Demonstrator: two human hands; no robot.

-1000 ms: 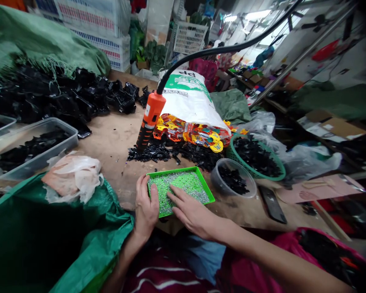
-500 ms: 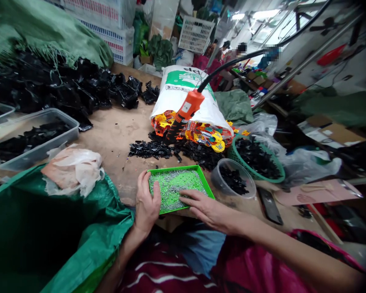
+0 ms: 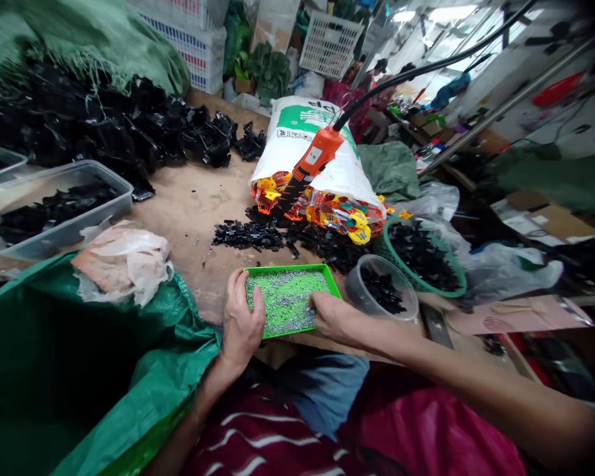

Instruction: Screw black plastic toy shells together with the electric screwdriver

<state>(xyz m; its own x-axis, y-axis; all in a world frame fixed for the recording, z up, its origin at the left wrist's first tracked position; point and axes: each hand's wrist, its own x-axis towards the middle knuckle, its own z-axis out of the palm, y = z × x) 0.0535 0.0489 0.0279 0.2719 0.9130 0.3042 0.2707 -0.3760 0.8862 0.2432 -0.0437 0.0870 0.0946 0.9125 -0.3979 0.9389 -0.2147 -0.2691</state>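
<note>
Drawn back from mid-tray, the right hand (image 3: 328, 316) sits narrowly bunched at the edge of the green plastic tray (image 3: 292, 268), unclear whether holding any silvery beads (image 3: 285, 301). The left hand (image 3: 240, 312) grips the rim; tilting it over the worktop (image 3: 188, 205) could spill them.

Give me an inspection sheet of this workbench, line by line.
Surface: wooden table, strewn with loose black plastic pieces.
Job's things: green tray covered in small silver pieces.
Hands: left hand at the tray's left edge; right hand with its fingertips at the tray's right side.
Clutter: white woven sack spilling colourful plastic parts; clear bowl and green basket, both holding black pieces.
Cables: black cable running to an orange handheld tool in front of the sack.
Surroundings: stacked plastic crates; green woven bag at near left.
</note>
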